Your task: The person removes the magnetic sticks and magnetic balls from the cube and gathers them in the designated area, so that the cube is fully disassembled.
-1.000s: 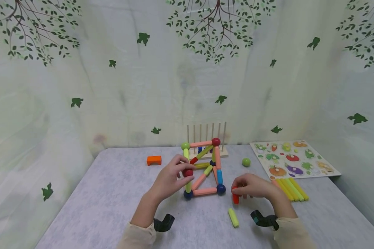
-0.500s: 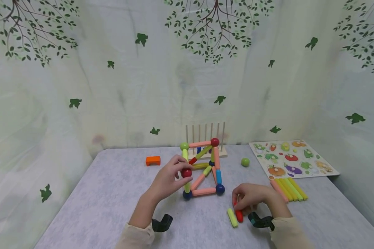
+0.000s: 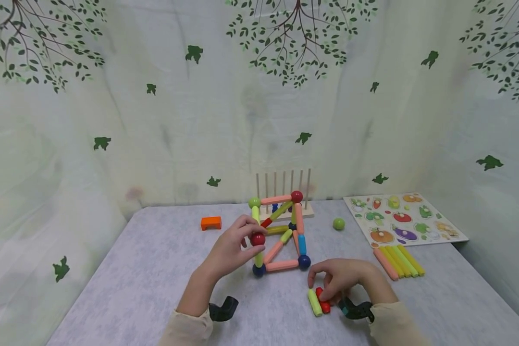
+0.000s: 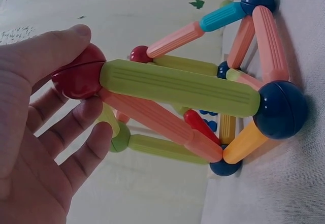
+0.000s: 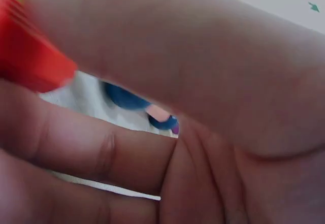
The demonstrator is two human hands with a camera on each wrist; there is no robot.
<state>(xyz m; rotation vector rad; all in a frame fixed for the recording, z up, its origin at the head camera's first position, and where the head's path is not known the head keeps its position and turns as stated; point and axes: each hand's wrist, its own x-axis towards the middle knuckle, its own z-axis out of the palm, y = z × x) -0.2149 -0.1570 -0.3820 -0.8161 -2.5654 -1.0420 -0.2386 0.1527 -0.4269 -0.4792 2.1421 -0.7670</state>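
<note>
Above the tabletop (image 3: 155,288), your left hand (image 3: 229,247) pinches the red ball (image 3: 257,239) at centre frame; brace it lightly. Lower right, your right hand (image 3: 342,278) seems to pinch the half-hidden red stick (image 3: 325,307); leave one end free.

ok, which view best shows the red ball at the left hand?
Left wrist: the red ball is large there, with its seam and its join to a green stick visible, though the left hand covers part. Head shows it small, between thumb and fingers. I can't make it out in right wrist.
</note>
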